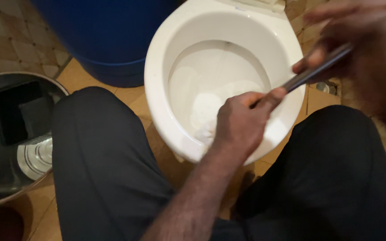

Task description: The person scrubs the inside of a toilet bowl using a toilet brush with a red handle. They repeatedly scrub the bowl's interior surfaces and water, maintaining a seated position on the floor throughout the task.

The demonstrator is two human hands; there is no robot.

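Observation:
A white toilet bowl (157, 76) stands in front of me, between my knees. A dark, slim handle (311, 73) slants from the upper right down into the bowl. My left hand (240, 127) is closed around its lower part, just above the bowl's near rim. My right hand (358, 40), blurred at the upper right, grips the handle's upper end. The lower end of the tool is mostly hidden behind my left hand; a whitish tuft (204, 133) shows there against the bowl's wet inside.
A large blue barrel (108, 40) stands behind the bowl on the left. At the far left sits a metal basin (5, 178) holding water and a black rectangular object (16, 109). My knees in dark trousers (103, 156) flank the bowl on a tan tiled floor (10, 40).

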